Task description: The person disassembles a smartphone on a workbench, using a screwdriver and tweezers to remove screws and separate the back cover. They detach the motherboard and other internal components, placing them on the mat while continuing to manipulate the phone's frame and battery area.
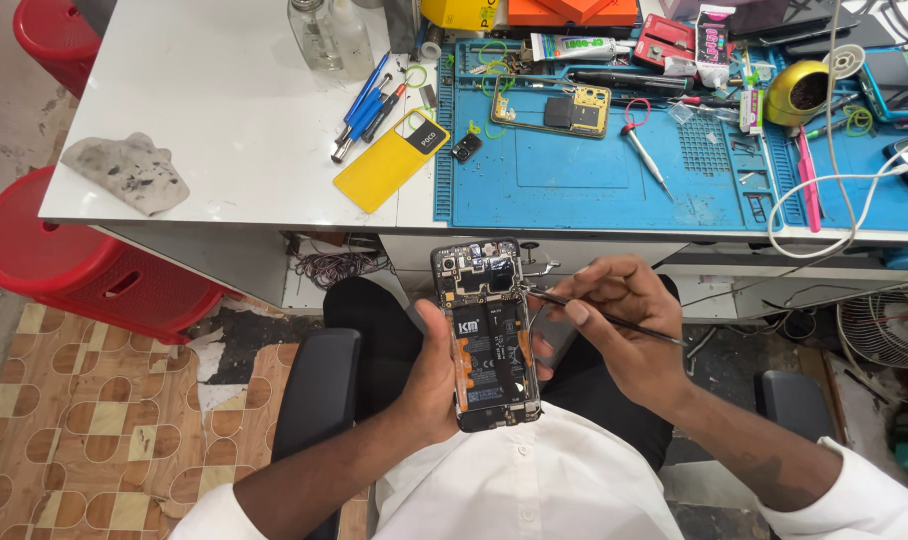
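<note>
My left hand (429, 385) grips an opened phone (486, 335) with its back cover off, showing the black battery and the circuit board. It is held upright over my lap, below the table edge. My right hand (629, 320) pinches thin metal tweezers (614, 318); their tip touches the phone's right side near the board. A small metal part sticks out at the phone's upper right.
A white table (224, 120) carries a blue work mat (574, 175), a yellow phone back cover (389, 160), a yellow inner frame (554, 110), blue-handled tools (364, 105), a screwdriver (646, 155), a grey rag (129, 172) and a white cable (824, 210). Red stools (64, 270) stand at left.
</note>
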